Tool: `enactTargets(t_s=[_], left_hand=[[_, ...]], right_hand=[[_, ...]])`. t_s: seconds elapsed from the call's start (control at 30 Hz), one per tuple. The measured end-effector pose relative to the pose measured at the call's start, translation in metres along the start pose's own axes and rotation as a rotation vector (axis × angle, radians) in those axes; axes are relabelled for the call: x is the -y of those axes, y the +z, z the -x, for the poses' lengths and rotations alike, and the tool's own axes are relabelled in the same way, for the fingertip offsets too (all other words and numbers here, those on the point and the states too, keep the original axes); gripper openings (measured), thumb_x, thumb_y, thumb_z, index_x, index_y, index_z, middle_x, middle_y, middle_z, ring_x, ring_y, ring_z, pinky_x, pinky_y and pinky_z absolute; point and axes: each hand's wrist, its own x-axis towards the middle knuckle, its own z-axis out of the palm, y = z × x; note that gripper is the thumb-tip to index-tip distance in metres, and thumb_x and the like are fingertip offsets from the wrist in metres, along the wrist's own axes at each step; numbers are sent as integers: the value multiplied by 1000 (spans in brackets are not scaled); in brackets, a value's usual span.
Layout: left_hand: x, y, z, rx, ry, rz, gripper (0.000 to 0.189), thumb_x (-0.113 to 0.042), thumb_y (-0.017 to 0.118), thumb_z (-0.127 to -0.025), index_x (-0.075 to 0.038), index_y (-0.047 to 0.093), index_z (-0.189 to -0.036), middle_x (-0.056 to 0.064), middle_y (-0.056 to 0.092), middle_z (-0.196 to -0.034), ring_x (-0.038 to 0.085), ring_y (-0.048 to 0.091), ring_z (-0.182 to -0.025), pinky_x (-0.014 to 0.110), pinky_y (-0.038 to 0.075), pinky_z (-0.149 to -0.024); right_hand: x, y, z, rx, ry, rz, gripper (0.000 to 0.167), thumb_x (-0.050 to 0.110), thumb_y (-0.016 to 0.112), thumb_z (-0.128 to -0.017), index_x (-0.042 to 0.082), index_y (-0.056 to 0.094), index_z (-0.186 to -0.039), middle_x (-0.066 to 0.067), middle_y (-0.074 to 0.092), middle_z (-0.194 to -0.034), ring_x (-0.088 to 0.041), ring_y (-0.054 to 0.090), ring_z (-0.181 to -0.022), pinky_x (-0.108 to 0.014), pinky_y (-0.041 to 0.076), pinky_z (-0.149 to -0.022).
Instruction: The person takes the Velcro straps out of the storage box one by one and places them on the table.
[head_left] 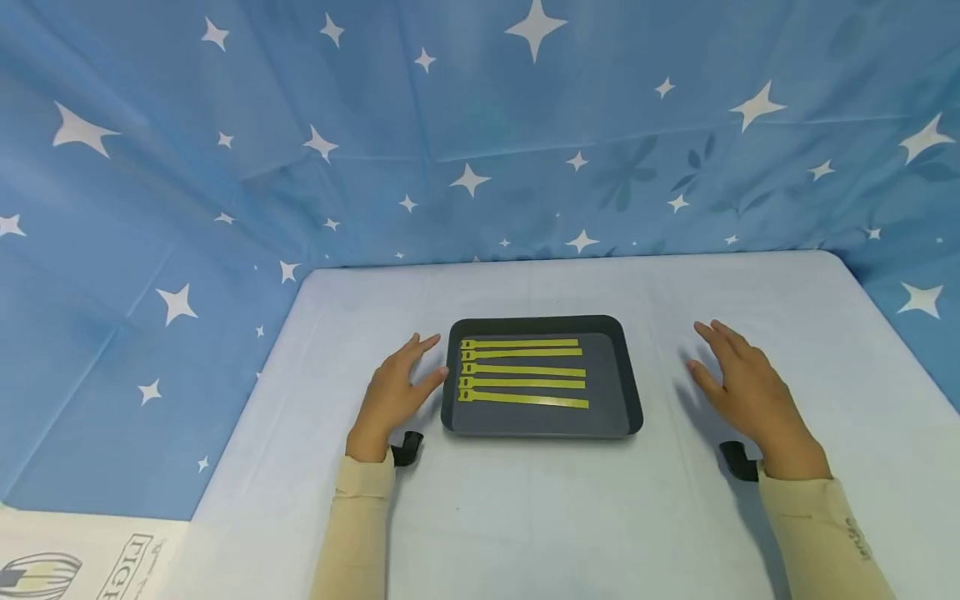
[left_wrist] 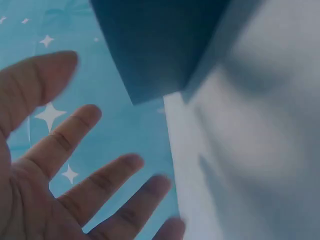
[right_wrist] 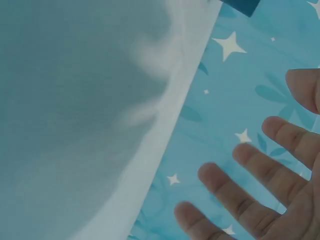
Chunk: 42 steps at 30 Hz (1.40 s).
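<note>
A dark grey tray (head_left: 611, 400) lies on the white table. Inside it are several yellow cable straps (head_left: 525, 369), side by side, their slotted heads at the left. My left hand (head_left: 390, 392) hovers just left of the tray, thumb tip close to its rim. In the left wrist view its fingers (left_wrist: 100, 182) are spread and hold nothing, with the tray's dark side (left_wrist: 160, 45) above them. Well off to the tray's right is my right hand (head_left: 753, 392), raised over the table. Its fingers (right_wrist: 240, 205) are extended, with nothing in them.
White cloth covers the table (head_left: 525, 508). A blue curtain (head_left: 480, 125) with white stars hangs behind and to the left. Printed white fabric (head_left: 90, 550) shows at the lower left. A black wrist mount (head_left: 407, 448) sticks out by the left wrist, another (head_left: 738, 461) by the right.
</note>
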Motion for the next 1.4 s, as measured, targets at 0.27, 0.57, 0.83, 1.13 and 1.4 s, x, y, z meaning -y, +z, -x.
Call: enactTargets(t_s=[0.27, 0.57, 0.83, 1.13, 1.4], left_hand=[[4, 2, -9, 216, -81, 394, 55, -10, 71, -104, -8, 57, -156, 24, 52, -160, 42, 60, -137, 51, 58, -101], [15, 11, -12, 341, -100, 671, 64, 2, 71, -100, 1, 48, -159, 25, 62, -137, 13, 67, -99, 27, 59, -82], [24, 15, -12, 367, -112, 780, 68, 2, 68, -101, 0, 39, -163, 27, 42, -161, 14, 67, -106, 29, 60, -85], [29, 19, -14, 356, -122, 793, 69, -1, 70, -101, -2, 41, -163, 25, 41, -163, 13, 66, -106, 28, 59, -85], [30, 18, -15, 351, -133, 778, 69, -1, 69, -100, -3, 41, -163, 24, 43, -161, 13, 66, -103, 28, 59, -83]], right_hand=[[13, -8, -7, -7, -12, -35, 59, 4, 76, -99, -8, 53, -152, -41, 56, -144, -62, 52, -128, -77, 42, -102], [29, -6, -13, -31, -105, -117, 52, -3, 85, -89, -7, 66, -138, -32, 69, -129, -50, 67, -108, -69, 53, -90], [43, 5, -16, -6, -173, -260, 48, -2, 86, -89, -3, 71, -134, -25, 73, -127, -49, 71, -105, -65, 57, -87], [58, 18, -21, 29, -221, -427, 45, -8, 84, -88, -4, 73, -131, -20, 74, -127, -35, 72, -107, -6, 47, -95], [68, 33, -27, 107, -219, -568, 43, -8, 83, -90, -7, 71, -132, -23, 73, -127, -6, 69, -109, -15, 53, -93]])
